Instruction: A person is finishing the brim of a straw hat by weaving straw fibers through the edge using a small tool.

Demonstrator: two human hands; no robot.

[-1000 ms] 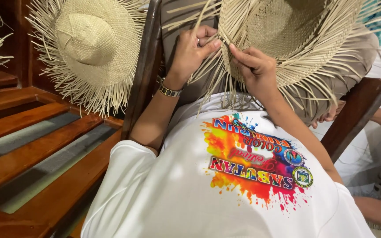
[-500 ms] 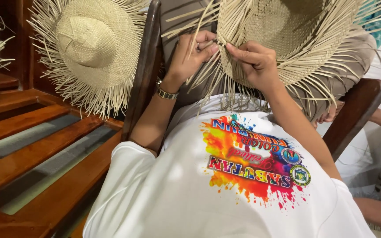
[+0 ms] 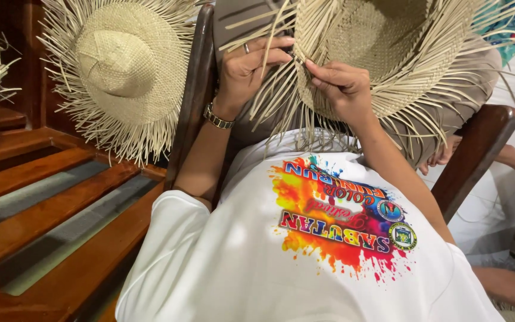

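Straw strips stick out loose all round the unfinished woven hat [image 3: 388, 53] that rests far and to the right, against my lap. My left hand [image 3: 247, 71] pinches one strip [image 3: 269, 56] at the brim, my right hand [image 3: 341, 86] grips the weave just beside it. A finished straw hat [image 3: 120, 65] hangs to the left on the wooden bench [image 3: 49, 214].

Both hands pinch loose strips on a straw hat [image 3: 388, 53]: left hand [image 3: 248, 71], right hand [image 3: 341, 86] just beside it.
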